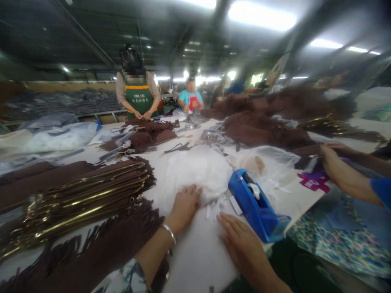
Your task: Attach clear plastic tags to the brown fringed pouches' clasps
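Note:
My left hand [185,206], with a silver bangle at its wrist, lies palm down at the near edge of a pile of white, filmy bags [198,167]. Its fingers are stretched out and grip nothing. My right hand [241,242] is held low at the table's front edge, slightly blurred, with fingers extended. Just beyond its fingertips are several small white strips [214,208]. A blue tape dispenser [256,207] stands close to the right hand, beside the bags.
Brown fringed bags [122,240] and gold chains [91,201] lie at left. Brown fabric [262,130] is heaped behind. A co-worker's arm [345,173] reaches in from the right near a purple-pink tag [314,182]. Another person in a green apron [139,95] stands across the table.

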Action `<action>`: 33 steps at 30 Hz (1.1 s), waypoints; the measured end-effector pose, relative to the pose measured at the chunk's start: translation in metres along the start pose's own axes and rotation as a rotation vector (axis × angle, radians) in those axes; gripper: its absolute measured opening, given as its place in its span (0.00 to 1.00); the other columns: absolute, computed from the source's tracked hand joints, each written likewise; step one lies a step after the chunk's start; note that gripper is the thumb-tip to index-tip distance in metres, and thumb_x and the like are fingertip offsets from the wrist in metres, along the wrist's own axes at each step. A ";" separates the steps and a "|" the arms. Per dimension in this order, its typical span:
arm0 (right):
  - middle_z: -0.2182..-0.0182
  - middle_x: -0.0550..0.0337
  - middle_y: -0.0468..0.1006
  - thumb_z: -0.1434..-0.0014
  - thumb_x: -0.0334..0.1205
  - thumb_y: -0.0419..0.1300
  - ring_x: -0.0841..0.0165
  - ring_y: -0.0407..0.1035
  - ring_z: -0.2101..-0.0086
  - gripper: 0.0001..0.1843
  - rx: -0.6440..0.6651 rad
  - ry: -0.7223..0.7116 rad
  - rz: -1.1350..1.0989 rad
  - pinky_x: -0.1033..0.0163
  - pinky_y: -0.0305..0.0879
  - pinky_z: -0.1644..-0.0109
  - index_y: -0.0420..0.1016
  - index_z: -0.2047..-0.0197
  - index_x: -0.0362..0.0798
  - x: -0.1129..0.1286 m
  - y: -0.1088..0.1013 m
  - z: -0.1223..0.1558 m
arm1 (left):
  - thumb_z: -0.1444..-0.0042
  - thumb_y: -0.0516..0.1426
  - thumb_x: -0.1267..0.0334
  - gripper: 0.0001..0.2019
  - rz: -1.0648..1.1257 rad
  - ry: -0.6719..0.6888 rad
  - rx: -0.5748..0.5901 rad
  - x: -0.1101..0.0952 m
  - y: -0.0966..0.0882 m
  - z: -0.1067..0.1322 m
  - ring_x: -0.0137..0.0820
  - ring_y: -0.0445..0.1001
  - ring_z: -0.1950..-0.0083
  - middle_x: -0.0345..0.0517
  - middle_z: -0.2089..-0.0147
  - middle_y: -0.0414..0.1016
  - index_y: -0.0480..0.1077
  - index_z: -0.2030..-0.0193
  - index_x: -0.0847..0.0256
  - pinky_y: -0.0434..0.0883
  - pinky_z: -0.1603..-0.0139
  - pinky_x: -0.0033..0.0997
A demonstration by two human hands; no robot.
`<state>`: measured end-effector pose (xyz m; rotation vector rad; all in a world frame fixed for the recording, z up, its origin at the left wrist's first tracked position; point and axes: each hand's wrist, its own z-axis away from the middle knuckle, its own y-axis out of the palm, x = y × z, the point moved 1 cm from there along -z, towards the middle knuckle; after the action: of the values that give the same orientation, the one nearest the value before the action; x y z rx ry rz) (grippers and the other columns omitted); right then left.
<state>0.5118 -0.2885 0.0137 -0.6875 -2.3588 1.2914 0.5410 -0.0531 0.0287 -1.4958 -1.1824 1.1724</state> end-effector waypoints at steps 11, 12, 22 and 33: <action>0.44 0.46 0.74 0.37 0.29 0.52 0.54 0.70 0.47 0.23 0.037 0.060 0.025 0.49 0.71 0.46 0.68 0.39 0.40 0.000 0.016 -0.006 | 0.36 0.54 0.59 0.19 -0.010 -0.033 -0.035 -0.006 0.005 -0.011 0.47 0.70 0.47 0.53 0.38 0.69 0.67 0.39 0.56 0.69 0.50 0.46; 0.43 0.45 0.73 0.37 0.28 0.52 0.54 0.69 0.46 0.24 0.023 0.059 0.036 0.49 0.71 0.46 0.67 0.38 0.39 0.001 0.016 -0.007 | 0.35 0.52 0.60 0.18 -0.007 -0.039 -0.042 -0.005 0.006 -0.012 0.46 0.70 0.48 0.52 0.39 0.69 0.68 0.39 0.56 0.69 0.49 0.45; 0.53 0.56 0.81 0.31 0.45 0.51 0.61 0.74 0.55 0.17 -0.100 -0.221 0.119 0.57 0.69 0.52 0.77 0.51 0.47 0.019 0.005 0.033 | 0.34 0.50 0.65 0.19 0.100 -0.064 -0.069 -0.006 0.004 -0.011 0.49 0.69 0.44 0.57 0.38 0.69 0.67 0.39 0.63 0.67 0.41 0.49; 0.62 0.59 0.82 0.28 0.34 0.42 0.66 0.73 0.59 0.22 -0.148 -0.216 -0.084 0.61 0.64 0.49 0.79 0.56 0.49 0.051 -0.010 0.052 | 0.41 0.52 0.71 0.23 0.383 -0.051 -0.017 -0.020 -0.003 0.037 0.40 0.63 0.34 0.58 0.34 0.64 0.66 0.38 0.68 0.58 0.31 0.36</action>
<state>0.4399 -0.2991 -0.0005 -0.5058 -2.6478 1.2192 0.5017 -0.0694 0.0278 -1.7658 -0.9641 1.4626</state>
